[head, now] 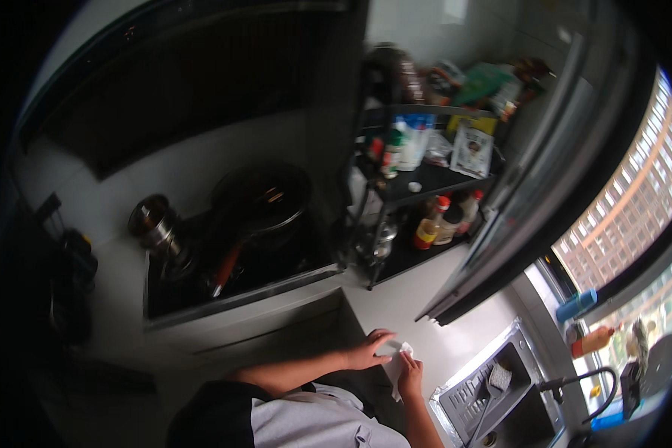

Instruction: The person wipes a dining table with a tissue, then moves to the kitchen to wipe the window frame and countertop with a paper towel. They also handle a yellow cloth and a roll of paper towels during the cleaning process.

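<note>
My right hand [411, 376] is on the pale countertop [383, 305] near its front edge. It presses a crumpled white cloth or tissue [406, 348]; one end sticks out past the fingertips and another hangs below the palm. Just to the left is my left hand [372, 351], fingers spread and curved, with nothing in it. A small gap separates it from the cloth. Whether its fingertips touch the counter I cannot tell.
A sink [523, 358] with a sponge and a long-handled utensil lies at right. An open window sash [481, 241] juts over the counter. Ahead stands a rack [437, 187] of bottles and packets. At left, a lidded pan [263, 196] and a metal pot [157, 221] sit on the cooktop [291, 260].
</note>
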The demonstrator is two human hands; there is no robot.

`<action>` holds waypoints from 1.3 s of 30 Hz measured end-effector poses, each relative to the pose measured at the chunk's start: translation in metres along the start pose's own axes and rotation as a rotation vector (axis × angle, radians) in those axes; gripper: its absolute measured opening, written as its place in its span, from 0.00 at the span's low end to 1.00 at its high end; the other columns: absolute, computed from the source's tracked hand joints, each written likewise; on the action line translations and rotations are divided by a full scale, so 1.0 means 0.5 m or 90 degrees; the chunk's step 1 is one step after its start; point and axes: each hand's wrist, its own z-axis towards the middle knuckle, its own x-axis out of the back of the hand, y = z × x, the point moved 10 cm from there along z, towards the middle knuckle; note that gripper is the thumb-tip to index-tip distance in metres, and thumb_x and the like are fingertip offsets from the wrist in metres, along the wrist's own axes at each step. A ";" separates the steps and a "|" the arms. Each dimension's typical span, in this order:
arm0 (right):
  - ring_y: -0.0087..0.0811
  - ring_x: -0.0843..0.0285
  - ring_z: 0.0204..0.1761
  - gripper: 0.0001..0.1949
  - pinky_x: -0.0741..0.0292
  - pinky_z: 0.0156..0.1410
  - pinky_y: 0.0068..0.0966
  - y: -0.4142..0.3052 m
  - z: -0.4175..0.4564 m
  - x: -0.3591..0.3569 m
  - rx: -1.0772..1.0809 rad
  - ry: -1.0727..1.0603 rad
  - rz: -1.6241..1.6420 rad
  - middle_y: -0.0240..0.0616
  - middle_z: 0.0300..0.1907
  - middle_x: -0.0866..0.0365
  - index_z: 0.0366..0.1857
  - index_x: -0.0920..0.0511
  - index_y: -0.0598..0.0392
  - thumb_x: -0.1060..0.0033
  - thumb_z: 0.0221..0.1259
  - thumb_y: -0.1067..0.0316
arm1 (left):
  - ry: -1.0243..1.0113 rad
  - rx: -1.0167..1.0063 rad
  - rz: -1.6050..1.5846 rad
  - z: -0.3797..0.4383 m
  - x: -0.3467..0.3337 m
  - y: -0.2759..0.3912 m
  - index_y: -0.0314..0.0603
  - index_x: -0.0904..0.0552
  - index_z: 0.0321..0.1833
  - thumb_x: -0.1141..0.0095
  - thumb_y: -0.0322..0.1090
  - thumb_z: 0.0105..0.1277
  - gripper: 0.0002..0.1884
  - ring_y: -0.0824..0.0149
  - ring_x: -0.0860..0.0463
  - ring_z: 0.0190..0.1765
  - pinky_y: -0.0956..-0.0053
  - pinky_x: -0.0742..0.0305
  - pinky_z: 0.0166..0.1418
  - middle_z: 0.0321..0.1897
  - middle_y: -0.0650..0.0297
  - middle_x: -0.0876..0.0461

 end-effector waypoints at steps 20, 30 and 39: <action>0.32 0.25 0.56 0.22 0.26 0.61 0.28 -0.717 -0.071 -0.503 -0.277 -0.805 0.898 0.41 0.59 0.27 0.69 0.38 0.54 0.58 0.71 0.72 | 0.751 0.407 -0.119 -0.652 0.432 0.047 0.40 0.38 0.72 0.49 0.34 0.72 0.27 0.62 0.25 0.58 0.68 0.29 0.62 0.57 0.53 0.26; 0.31 0.34 0.65 0.26 0.35 0.70 0.29 -0.873 -0.511 -0.578 -0.145 -1.247 0.630 0.36 0.65 0.33 0.69 0.38 0.52 0.51 0.65 0.78 | 1.204 0.526 0.103 -1.087 0.282 0.316 0.41 0.28 0.62 0.55 0.28 0.73 0.16 0.69 0.23 0.51 0.74 0.27 0.56 0.50 0.59 0.21; 0.28 0.32 0.61 0.26 0.32 0.66 0.27 -1.008 -0.782 -0.713 0.012 -1.298 0.452 0.37 0.61 0.30 0.67 0.37 0.53 0.46 0.64 0.79 | 1.411 0.537 0.153 -1.388 0.254 0.499 0.40 0.26 0.59 0.55 0.33 0.75 0.14 0.68 0.21 0.46 0.72 0.27 0.55 0.44 0.60 0.19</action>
